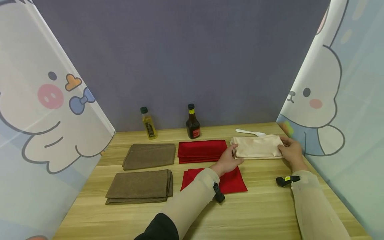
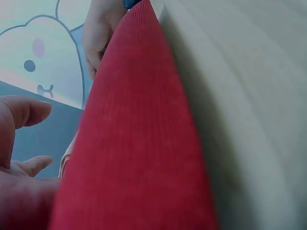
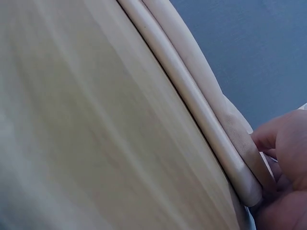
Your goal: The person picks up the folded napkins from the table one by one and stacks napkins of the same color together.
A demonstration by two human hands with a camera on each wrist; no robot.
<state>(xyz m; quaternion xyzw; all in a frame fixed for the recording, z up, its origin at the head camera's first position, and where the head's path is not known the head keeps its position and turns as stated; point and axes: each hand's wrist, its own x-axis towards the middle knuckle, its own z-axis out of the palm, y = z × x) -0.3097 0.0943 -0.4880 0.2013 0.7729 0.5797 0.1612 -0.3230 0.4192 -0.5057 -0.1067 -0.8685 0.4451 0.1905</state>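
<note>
A folded cream cloth (image 1: 258, 146) lies at the right back of the table. At its right end, my right hand (image 1: 291, 151) pinches the layers between thumb and fingers; the right wrist view shows fingers (image 3: 288, 143) curled around the edge of the cream cloth (image 3: 211, 129). My left hand (image 1: 226, 161) is at the cloth's left end, its thumb and fingers spread apart and fingertips right at the edge. The left forearm reaches over a folded red cloth (image 1: 234, 181), which fills the middle of the left wrist view.
Another folded red cloth (image 1: 202, 151) lies just left of the cream one. Two folded brown cloths (image 1: 150, 156) are on the left side. Behind stand an oil bottle (image 1: 149, 124) and a dark sauce bottle (image 1: 193, 123). A white plastic spoon (image 1: 250, 132) lies behind the cream cloth.
</note>
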